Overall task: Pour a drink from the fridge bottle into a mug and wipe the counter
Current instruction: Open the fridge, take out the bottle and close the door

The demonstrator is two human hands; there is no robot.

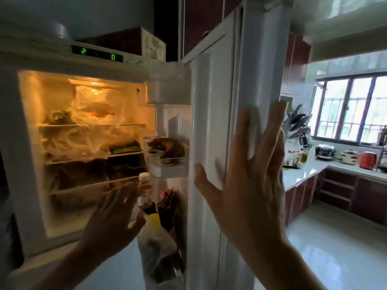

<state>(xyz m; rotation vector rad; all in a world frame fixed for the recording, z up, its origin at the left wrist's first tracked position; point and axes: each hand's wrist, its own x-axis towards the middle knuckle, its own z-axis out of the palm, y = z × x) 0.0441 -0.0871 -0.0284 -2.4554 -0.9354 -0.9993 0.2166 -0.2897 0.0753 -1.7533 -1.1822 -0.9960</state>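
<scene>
The fridge (27, 164) stands open in front of me, lit inside, its shelves packed with bagged food. Its door (211, 122) swings out to the right. A bottle with a white cap (144, 185) stands in the lower door rack among dark packets. My left hand (111, 222) is open with fingers spread, just left of that bottle and not touching it. My right hand (249, 174) is open, palm flat near the door's outer edge. No mug is in view.
A door shelf (167, 166) holds a brown lump of food. A yellow-topped bag (155, 237) sits low in the door rack. At the right, a white counter (303, 172) carries bottles, a rice cooker (324, 151) and a red appliance (368, 161) under a window.
</scene>
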